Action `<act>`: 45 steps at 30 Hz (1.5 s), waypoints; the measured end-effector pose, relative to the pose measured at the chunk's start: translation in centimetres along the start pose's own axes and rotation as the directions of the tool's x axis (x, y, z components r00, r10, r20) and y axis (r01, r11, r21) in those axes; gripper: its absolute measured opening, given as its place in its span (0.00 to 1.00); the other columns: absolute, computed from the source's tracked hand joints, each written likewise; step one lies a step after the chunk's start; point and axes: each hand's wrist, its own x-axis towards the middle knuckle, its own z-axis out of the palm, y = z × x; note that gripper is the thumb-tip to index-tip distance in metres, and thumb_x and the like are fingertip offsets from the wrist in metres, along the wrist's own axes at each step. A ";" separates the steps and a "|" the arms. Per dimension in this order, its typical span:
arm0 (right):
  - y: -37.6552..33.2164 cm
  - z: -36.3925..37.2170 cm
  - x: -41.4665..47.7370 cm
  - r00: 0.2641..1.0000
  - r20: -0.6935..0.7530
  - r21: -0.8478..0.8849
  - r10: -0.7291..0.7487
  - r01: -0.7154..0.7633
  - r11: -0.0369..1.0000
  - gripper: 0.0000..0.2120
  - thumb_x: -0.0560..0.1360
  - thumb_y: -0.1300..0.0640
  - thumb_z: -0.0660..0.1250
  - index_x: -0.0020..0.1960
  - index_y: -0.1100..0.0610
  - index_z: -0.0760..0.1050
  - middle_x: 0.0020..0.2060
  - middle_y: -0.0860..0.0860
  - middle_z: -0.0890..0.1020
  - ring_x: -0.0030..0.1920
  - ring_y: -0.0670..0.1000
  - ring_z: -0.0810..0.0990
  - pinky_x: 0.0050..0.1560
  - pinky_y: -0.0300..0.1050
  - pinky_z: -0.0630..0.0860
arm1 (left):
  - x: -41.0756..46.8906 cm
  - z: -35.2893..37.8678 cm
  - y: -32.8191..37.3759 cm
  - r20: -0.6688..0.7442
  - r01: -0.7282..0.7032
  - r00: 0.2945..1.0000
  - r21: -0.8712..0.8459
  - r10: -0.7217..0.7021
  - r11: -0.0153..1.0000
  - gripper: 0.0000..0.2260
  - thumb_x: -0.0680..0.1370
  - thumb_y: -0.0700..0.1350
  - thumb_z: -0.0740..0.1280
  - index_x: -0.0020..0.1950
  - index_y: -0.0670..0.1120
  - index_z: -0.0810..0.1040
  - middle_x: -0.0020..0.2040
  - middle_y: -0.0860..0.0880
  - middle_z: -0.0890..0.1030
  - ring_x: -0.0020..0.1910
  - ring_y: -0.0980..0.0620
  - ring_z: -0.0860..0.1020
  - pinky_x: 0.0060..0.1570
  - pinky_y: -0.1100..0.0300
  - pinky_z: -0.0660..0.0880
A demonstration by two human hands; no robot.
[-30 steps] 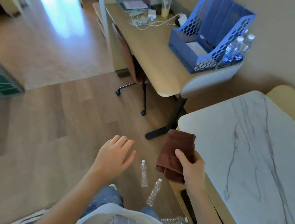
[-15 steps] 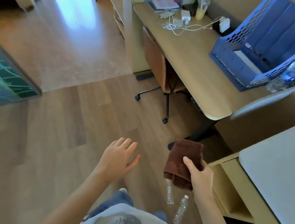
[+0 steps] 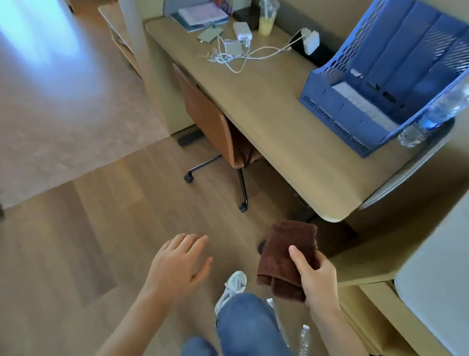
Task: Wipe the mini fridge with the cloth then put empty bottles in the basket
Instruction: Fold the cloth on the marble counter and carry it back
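Observation:
My right hand (image 3: 313,279) grips a folded brown cloth (image 3: 286,257) in the air above the wooden floor. My left hand (image 3: 177,263) hovers beside it with spread fingers and holds nothing. A clear empty bottle (image 3: 303,343) lies on the floor by my right leg, and another is mostly hidden behind my knee. Two water bottles (image 3: 443,110) lean against the blue basket (image 3: 390,75) on the desk. A white marble-look top (image 3: 450,273) over a wooden cabinet (image 3: 369,309) shows at the right edge; the mini fridge itself I cannot make out.
A wooden desk (image 3: 274,116) ahead carries chargers, cables, a drink cup, papers and a tissue box. A brown office chair (image 3: 212,125) is tucked under it. My jeans leg and white shoe (image 3: 233,284) step forward. Carpet lies to the left.
The view has swung left and closer to the desk. The marble top has slid to the right edge and the floor bottles dropped low. My leg has stepped forward. Both hands keep their pose.

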 end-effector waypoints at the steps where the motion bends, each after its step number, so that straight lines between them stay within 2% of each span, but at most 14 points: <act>1: -0.4 0.2 1.5 1.000 -0.016 0.002 -0.002 0.002 1.000 0.08 0.73 0.47 0.76 0.48 0.47 0.80 0.38 0.42 0.87 0.39 0.45 0.86 0.36 0.39 0.82 | 1.7 0.4 -0.1 0.014 -0.015 1.000 -0.005 0.015 1.000 0.19 0.76 0.52 0.60 0.55 0.42 0.83 0.49 0.48 0.84 0.46 0.45 0.82 0.47 0.54 0.79; 3: -1.5 0.4 5.0 0.999 -0.042 -0.001 -0.013 0.013 1.000 0.08 0.73 0.47 0.76 0.49 0.47 0.81 0.42 0.46 0.88 0.44 0.49 0.87 0.46 0.48 0.84 | 5.7 1.3 -0.2 0.025 -0.046 0.999 -0.005 0.046 0.999 0.18 0.77 0.52 0.60 0.55 0.43 0.83 0.49 0.49 0.83 0.46 0.45 0.82 0.46 0.54 0.79; 5: -2.9 0.4 8.4 0.998 -0.058 0.008 -0.035 0.036 0.999 0.08 0.73 0.48 0.76 0.49 0.49 0.82 0.43 0.47 0.88 0.46 0.51 0.86 0.49 0.50 0.83 | 10.2 1.7 0.0 0.042 -0.079 0.996 0.003 0.079 0.997 0.19 0.77 0.53 0.59 0.55 0.43 0.83 0.49 0.49 0.83 0.47 0.45 0.82 0.47 0.54 0.79; 9: -6.6 -0.5 14.6 0.990 -0.136 0.042 -0.034 0.040 0.998 0.07 0.73 0.49 0.75 0.48 0.50 0.81 0.41 0.48 0.87 0.44 0.51 0.86 0.46 0.49 0.84 | 20.4 1.2 1.6 0.042 -0.167 0.985 0.033 0.165 0.985 0.20 0.77 0.54 0.59 0.58 0.43 0.83 0.50 0.50 0.83 0.49 0.46 0.81 0.47 0.54 0.78; 12: -9.7 -2.0 18.8 0.978 -0.206 0.092 -0.034 0.053 0.994 0.07 0.74 0.50 0.75 0.49 0.50 0.81 0.41 0.49 0.87 0.41 0.49 0.86 0.38 0.42 0.82 | 28.8 0.2 3.4 0.028 -0.260 0.965 0.051 0.259 0.964 0.20 0.77 0.53 0.59 0.57 0.42 0.82 0.50 0.48 0.83 0.49 0.44 0.81 0.46 0.53 0.79; 18: -13.6 -5.4 24.9 0.923 -0.385 0.184 -0.004 0.082 0.979 0.04 0.76 0.53 0.74 0.49 0.47 0.80 0.40 0.47 0.87 0.38 0.47 0.86 0.32 0.36 0.79 | 41.6 0.8 7.7 0.016 -0.475 0.880 0.061 0.475 0.878 0.18 0.77 0.52 0.60 0.56 0.42 0.81 0.48 0.48 0.82 0.46 0.43 0.80 0.39 0.53 0.77; 23: -12.4 -6.1 27.8 0.841 -0.535 0.185 0.078 0.027 0.982 0.04 0.76 0.53 0.74 0.50 0.49 0.80 0.42 0.47 0.87 0.39 0.47 0.86 0.38 0.41 0.82 | 47.0 4.0 9.9 0.100 -0.603 0.795 0.030 0.598 0.797 0.18 0.78 0.53 0.59 0.57 0.44 0.81 0.49 0.49 0.82 0.46 0.46 0.80 0.39 0.54 0.76; 27: -11.3 -4.9 28.6 0.786 -0.596 0.235 0.164 -0.024 0.972 0.07 0.76 0.54 0.74 0.52 0.54 0.81 0.43 0.50 0.86 0.40 0.49 0.86 0.35 0.37 0.81 | 49.2 6.0 10.9 0.209 -0.698 0.699 -0.011 0.684 0.716 0.20 0.78 0.53 0.58 0.57 0.43 0.82 0.50 0.48 0.82 0.47 0.45 0.81 0.41 0.54 0.78; 31: -11.4 -4.3 29.4 0.735 -0.646 0.266 0.204 -0.033 0.963 0.05 0.76 0.55 0.74 0.50 0.55 0.81 0.43 0.53 0.86 0.43 0.53 0.85 0.41 0.44 0.81 | 50.8 6.6 11.0 0.269 -0.746 0.629 -0.057 0.730 0.664 0.21 0.79 0.54 0.57 0.59 0.43 0.82 0.52 0.48 0.82 0.48 0.45 0.81 0.45 0.53 0.79; 34: -11.5 -4.4 30.0 0.739 -0.631 0.335 0.236 -0.015 0.942 0.05 0.75 0.54 0.75 0.49 0.51 0.81 0.40 0.49 0.87 0.39 0.49 0.86 0.36 0.41 0.82 | 52.0 6.7 10.8 0.255 -0.775 0.595 -0.067 0.762 0.628 0.20 0.79 0.54 0.58 0.59 0.43 0.82 0.52 0.48 0.82 0.48 0.47 0.80 0.45 0.53 0.79; 37: -10.7 -4.1 30.9 0.768 -0.578 0.364 0.276 -0.059 0.929 0.07 0.75 0.54 0.75 0.52 0.53 0.82 0.40 0.50 0.87 0.40 0.50 0.87 0.36 0.45 0.83 | 53.0 7.0 10.2 0.224 -0.797 0.574 -0.067 0.788 0.600 0.19 0.78 0.54 0.59 0.57 0.44 0.82 0.51 0.49 0.82 0.47 0.47 0.80 0.44 0.54 0.78; 39: -9.8 -3.8 31.6 0.757 -0.585 0.308 0.292 -0.126 0.943 0.10 0.75 0.53 0.74 0.54 0.57 0.81 0.40 0.51 0.87 0.41 0.53 0.86 0.41 0.50 0.85 | 53.4 7.2 9.8 0.206 -0.807 0.563 -0.070 0.800 0.586 0.19 0.77 0.54 0.59 0.56 0.44 0.82 0.50 0.48 0.82 0.47 0.47 0.80 0.43 0.54 0.78; 42: -8.8 -3.4 31.9 0.714 -0.649 0.127 0.263 -0.239 0.963 0.14 0.76 0.50 0.73 0.56 0.58 0.80 0.43 0.49 0.85 0.48 0.54 0.85 0.43 0.42 0.80 | 53.7 7.2 9.3 0.192 -0.815 0.558 -0.057 0.807 0.577 0.19 0.77 0.54 0.59 0.56 0.44 0.82 0.50 0.49 0.82 0.47 0.47 0.80 0.42 0.55 0.78; 45: -8.7 -2.9 31.4 0.661 -0.750 -0.268 0.019 -0.330 0.905 0.25 0.77 0.52 0.71 0.69 0.60 0.71 0.60 0.56 0.79 0.62 0.58 0.77 0.60 0.50 0.77 | 53.6 7.0 8.9 0.206 -0.819 0.550 -0.056 0.809 0.571 0.19 0.77 0.54 0.59 0.56 0.44 0.82 0.50 0.50 0.82 0.47 0.48 0.80 0.41 0.55 0.78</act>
